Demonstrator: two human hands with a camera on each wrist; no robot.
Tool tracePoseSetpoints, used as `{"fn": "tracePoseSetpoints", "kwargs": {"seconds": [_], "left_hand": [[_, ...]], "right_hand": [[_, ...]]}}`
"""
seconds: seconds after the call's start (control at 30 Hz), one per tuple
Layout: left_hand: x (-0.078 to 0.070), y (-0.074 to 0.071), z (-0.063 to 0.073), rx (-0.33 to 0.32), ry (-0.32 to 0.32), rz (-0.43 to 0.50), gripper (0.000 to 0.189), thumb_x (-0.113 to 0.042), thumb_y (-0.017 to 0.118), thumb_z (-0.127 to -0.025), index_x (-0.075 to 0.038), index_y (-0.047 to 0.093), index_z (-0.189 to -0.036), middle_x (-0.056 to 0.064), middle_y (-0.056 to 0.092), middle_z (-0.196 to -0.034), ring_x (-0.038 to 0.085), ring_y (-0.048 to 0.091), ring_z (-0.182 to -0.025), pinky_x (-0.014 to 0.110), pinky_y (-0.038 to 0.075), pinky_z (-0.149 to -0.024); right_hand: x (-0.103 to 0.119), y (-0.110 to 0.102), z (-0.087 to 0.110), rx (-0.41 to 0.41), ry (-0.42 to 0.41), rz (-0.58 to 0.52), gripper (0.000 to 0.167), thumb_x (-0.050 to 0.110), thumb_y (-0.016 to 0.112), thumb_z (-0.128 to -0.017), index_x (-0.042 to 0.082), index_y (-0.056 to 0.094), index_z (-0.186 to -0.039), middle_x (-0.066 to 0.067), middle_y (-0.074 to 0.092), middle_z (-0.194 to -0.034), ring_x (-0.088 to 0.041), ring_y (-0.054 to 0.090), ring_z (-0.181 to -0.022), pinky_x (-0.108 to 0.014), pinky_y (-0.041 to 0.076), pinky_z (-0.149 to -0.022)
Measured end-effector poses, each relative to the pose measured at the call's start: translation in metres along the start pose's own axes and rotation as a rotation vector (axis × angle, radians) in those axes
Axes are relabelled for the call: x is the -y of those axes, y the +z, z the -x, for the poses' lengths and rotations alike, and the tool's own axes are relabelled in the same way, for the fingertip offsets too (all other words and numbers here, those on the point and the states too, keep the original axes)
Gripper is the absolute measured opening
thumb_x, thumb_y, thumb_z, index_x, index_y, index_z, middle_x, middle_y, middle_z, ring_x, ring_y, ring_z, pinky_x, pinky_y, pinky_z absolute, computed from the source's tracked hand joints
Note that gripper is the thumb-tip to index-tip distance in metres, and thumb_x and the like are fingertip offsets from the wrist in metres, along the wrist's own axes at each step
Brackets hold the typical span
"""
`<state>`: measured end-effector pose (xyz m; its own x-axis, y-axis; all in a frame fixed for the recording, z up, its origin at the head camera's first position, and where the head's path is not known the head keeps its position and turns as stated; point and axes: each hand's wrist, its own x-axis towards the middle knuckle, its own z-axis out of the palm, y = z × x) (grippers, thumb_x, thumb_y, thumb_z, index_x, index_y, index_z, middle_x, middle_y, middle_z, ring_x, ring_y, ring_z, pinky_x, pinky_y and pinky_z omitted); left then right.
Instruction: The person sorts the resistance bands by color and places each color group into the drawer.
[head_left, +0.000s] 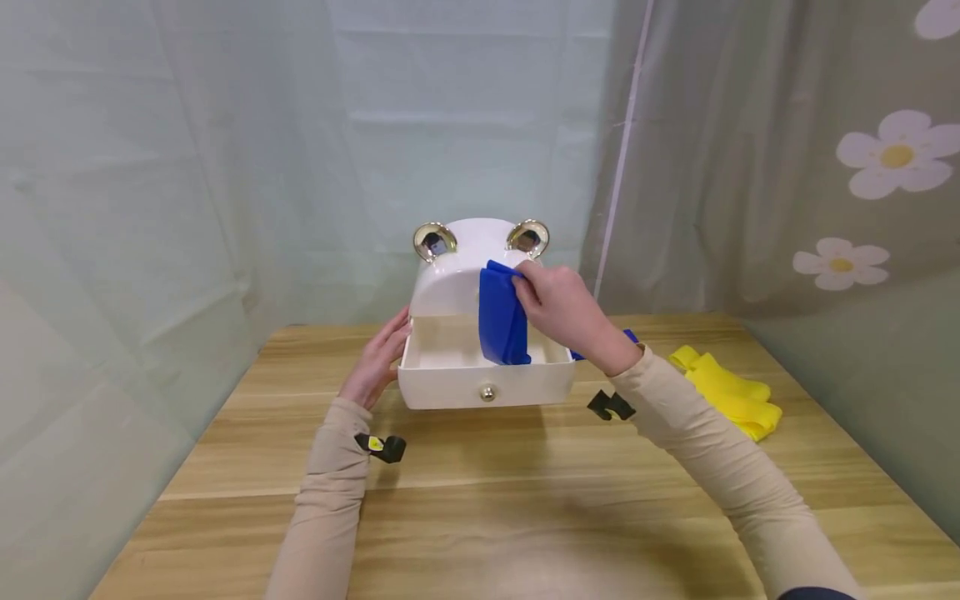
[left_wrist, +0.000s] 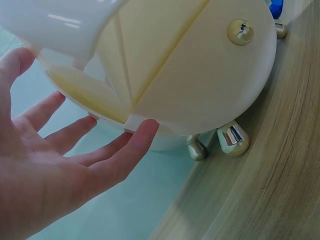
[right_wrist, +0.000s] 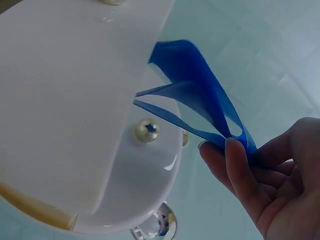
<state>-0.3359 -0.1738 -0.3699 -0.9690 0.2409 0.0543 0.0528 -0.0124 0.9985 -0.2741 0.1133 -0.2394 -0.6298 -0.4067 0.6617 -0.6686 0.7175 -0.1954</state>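
A white storage box (head_left: 480, 237) with two shiny gold, eye-like rounds on top has its drawer (head_left: 442, 389) pulled out at the front. My right hand (head_left: 566, 307) pinches a folded blue stretchy band (head_left: 497, 321) between thumb and fingers, and the band hangs over the drawer. In the right wrist view its loose folds (right_wrist: 182, 65) fan out from the fingertips. With spread, nearly straight fingers, my left hand (left_wrist: 55, 165) touches the box's side by the drawer.
A crumpled yellow band (head_left: 727, 392) lies on the wooden table (head_left: 465, 517) to the right. More blue material (head_left: 630, 336) shows behind the right forearm. Pale curtains (head_left: 465, 125) hang behind the table and along its sides. Gold feet (left_wrist: 232, 140) hold the box up.
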Motion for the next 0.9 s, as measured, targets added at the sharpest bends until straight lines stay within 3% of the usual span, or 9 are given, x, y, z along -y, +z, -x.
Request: {"fn": "tracePoseSetpoints", "kwargs": {"seconds": [0.27,0.4,0.57,0.67,0.9], "left_hand": [[-0.001,0.002,0.0,0.001,-0.002,-0.002,0.061,-0.043,0.043,-0.102,-0.027,0.018,-0.156,0.002,0.017,-0.164,0.037,0.025,-0.147,0.066,0.03,-0.111],[0.0,0.003,0.001,0.0,0.0,0.004,0.061,-0.042,0.043,-0.102,-0.026,0.018,-0.156,0.001,0.017,-0.164,0.036,0.024,-0.147,0.065,0.03,-0.111],[-0.001,0.003,0.0,0.001,0.003,0.007,0.061,-0.041,0.043,-0.103,-0.026,0.018,-0.156,0.002,0.017,-0.164,0.036,0.024,-0.148,0.066,0.029,-0.111],[-0.001,0.002,-0.001,0.001,0.002,0.006,0.061,-0.042,0.043,-0.102,-0.026,0.018,-0.156,0.002,0.017,-0.164,0.036,0.023,-0.148,0.066,0.028,-0.111],[0.0,-0.001,0.0,-0.01,-0.015,-0.019,0.062,-0.045,0.043,-0.101,-0.029,0.018,-0.156,0.001,0.017,-0.164,0.036,0.023,-0.148,0.065,0.029,-0.111]], "right_hand": [[-0.015,-0.006,0.006,-0.028,0.02,0.107,0.016,0.005,0.051,-0.097,-0.002,0.061,-0.087,-0.013,0.06,-0.062,-0.023,0.059,-0.05,-0.031,0.044,-0.047],[-0.019,-0.006,0.008,0.007,0.028,0.155,0.017,0.006,0.05,-0.098,-0.002,0.058,-0.085,-0.014,0.06,-0.061,-0.026,0.062,-0.051,-0.034,0.047,-0.045],[-0.015,0.011,0.013,0.102,-0.029,0.245,0.016,0.006,0.052,-0.096,0.0,0.056,-0.081,-0.011,0.056,-0.058,-0.023,0.057,-0.049,-0.036,0.047,-0.044],[-0.01,0.024,0.015,0.156,-0.049,0.24,0.017,0.008,0.055,-0.094,0.003,0.056,-0.079,-0.008,0.055,-0.059,-0.019,0.054,-0.051,-0.033,0.046,-0.046],[0.005,0.045,0.01,0.159,-0.095,0.204,0.02,0.009,0.06,-0.089,0.008,0.058,-0.069,0.001,0.044,-0.059,-0.013,0.045,-0.055,-0.023,0.034,-0.049]]}}
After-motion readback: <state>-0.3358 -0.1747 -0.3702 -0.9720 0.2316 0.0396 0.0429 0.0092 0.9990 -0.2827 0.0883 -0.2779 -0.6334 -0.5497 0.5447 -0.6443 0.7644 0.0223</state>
